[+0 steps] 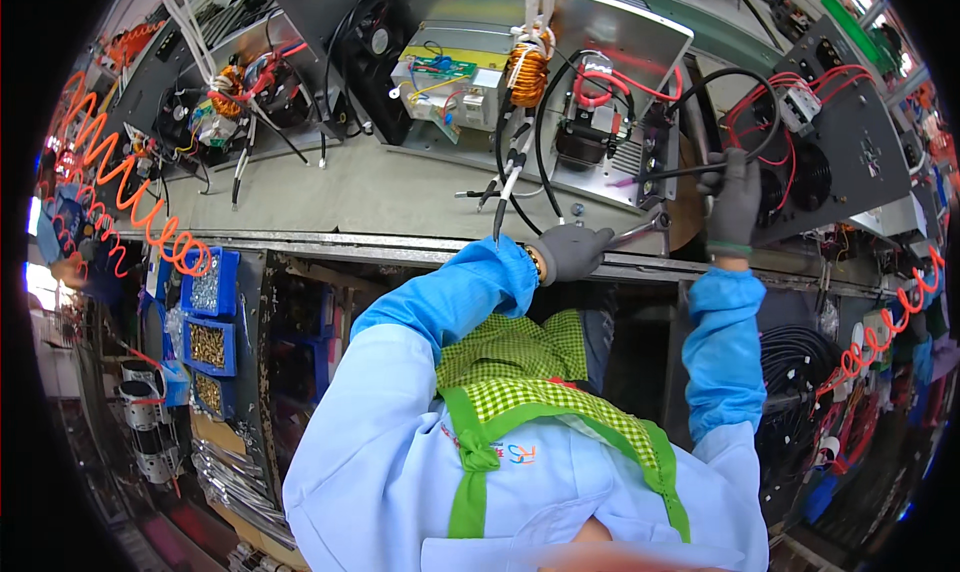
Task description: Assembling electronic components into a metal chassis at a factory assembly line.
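Observation:
My left hand (575,253), in a dark grey glove, is closed around the end of a metal wrench (637,230). The wrench's head points right, near the front edge of the bench. My right hand (735,200), gloved too, has its fingers closed on a thick black cable (672,173). That cable has a purple end at the left and seems to loop up behind the hand. Both hands are in front of an open metal chassis (620,182), which carries a black transformer-like block (587,132), a copper coil (527,76) and a green circuit board (440,69).
A second chassis (240,122) stands at the left, and a dark panel with red wires (850,152) at the right. Small bolts (577,210) lie near the bench edge. Blue bins (208,347) hold fasteners. Orange coiled hoses (150,212) hang at the left.

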`<state>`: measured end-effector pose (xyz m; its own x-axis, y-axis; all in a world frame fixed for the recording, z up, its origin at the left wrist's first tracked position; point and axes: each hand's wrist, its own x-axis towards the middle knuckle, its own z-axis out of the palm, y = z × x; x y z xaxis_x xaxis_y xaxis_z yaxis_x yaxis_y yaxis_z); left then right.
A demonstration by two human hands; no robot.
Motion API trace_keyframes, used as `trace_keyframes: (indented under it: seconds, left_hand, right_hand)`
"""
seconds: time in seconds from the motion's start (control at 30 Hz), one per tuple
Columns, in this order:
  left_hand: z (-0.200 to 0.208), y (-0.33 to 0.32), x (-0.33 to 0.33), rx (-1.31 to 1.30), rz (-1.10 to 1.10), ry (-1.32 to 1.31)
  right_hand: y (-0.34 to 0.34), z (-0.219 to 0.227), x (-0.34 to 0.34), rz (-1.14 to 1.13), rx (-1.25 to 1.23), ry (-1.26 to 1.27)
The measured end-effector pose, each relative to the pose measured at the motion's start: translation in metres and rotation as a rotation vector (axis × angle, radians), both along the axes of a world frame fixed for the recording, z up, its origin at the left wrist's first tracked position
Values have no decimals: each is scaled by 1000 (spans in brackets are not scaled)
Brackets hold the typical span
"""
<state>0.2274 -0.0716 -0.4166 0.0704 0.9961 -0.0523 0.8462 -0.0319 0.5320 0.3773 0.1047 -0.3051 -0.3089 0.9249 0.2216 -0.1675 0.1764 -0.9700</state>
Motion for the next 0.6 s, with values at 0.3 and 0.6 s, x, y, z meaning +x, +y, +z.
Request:
trace_keyframes:
  seconds: [0.3,0.6]
  left_hand:
    - [-3,-52,-32,286,235,365]
    - [109,5,-13,588,419,-155]
  right_hand:
    - [-56,-87,-66,160,-127,-57]
    - [-54,-126,-104,416,659,-963]
